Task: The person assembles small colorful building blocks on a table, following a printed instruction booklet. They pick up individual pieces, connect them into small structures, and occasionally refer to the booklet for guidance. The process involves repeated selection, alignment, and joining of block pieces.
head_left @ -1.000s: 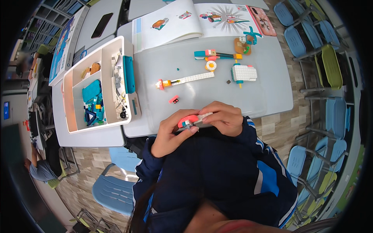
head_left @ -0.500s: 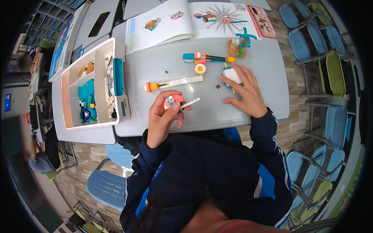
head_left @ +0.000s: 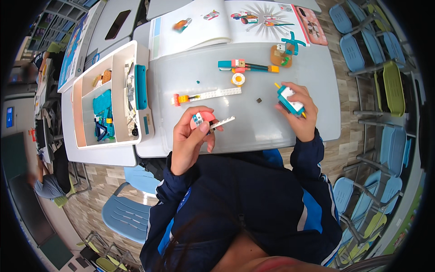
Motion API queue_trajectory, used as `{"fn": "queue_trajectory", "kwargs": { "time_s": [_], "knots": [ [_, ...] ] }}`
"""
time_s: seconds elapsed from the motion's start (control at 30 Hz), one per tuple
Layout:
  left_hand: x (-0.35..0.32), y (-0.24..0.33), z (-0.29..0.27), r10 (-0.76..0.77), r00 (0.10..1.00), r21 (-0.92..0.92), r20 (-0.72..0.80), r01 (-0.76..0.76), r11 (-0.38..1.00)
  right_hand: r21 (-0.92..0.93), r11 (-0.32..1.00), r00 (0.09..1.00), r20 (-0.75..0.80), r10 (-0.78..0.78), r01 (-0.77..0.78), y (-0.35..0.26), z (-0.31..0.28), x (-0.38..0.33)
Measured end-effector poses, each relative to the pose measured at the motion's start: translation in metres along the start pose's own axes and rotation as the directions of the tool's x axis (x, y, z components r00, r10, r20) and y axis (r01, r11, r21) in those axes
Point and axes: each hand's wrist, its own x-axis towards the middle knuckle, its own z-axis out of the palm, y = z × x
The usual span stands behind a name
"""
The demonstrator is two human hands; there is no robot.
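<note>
Between the thumb and fingers of my left hand [head_left: 190, 136] is a small pink and white building-brick assembly [head_left: 202, 119], with a white studded strip sticking out to the right. My right hand [head_left: 304, 113] grips a white and teal brick block [head_left: 291, 99] with yellow axle ends, held tilted over the right of the table. Beyond my left hand lies a long white studded beam [head_left: 213, 94] with yellow and pink bricks at one end. Farther back are a teal, pink and black bar assembly [head_left: 249, 66] and a round yellow and white piece [head_left: 238, 80]. A small dark brick [head_left: 259, 100] lies between my hands.
At left stands a white divided bin [head_left: 113, 93] of loose bricks. An open picture booklet [head_left: 190, 38] lies along the back, with a pink patterned phone case [head_left: 311, 25] beside it. An orange and teal brick model [head_left: 282, 55] sits back right. A black phone [head_left: 118, 25] lies beyond the bin.
My right hand has closed on the white and teal block, lifted it and moved it right, tilting it. The left hand keeps its hold on the pink and white assembly.
</note>
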Motion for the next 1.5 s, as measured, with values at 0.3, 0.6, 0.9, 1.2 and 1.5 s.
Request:
{"fn": "queue_trajectory", "kwargs": {
  "time_s": [0.3, 0.6, 0.9, 1.2, 1.5],
  "knots": [
    [0.020, 0.021, 0.027, 0.038, 0.999, 0.106, -0.002, -0.037, 0.994, 0.552, 0.832, 0.976, 0.204, -0.074, -0.052, -0.046, 0.029, 0.012],
    [0.009, 0.021, 0.020, 0.151, 0.976, 0.104, 0.158, -0.168, 0.980, 0.645, 0.758, 0.966, 0.128, -0.225, 0.091, -0.048, 0.040, 0.017],
    [0.007, 0.024, 0.013, 0.195, 0.963, 0.150, 0.183, -0.224, 0.963, 0.639, 0.766, 0.962, 0.156, -0.225, 0.075, -0.056, 0.036, 0.019],
    [0.011, 0.021, 0.014, 0.326, 0.895, 0.323, 0.305, -0.419, 0.848, 0.644, 0.764, 0.946, 0.232, -0.226, 0.024, -0.056, 0.034, 0.016],
    [0.013, 0.025, 0.014, 0.261, 0.916, 0.400, 0.306, -0.372, 0.838, 0.588, 0.807, 0.929, 0.268, -0.254, 0.051, -0.057, 0.033, 0.019]
  ]
}}
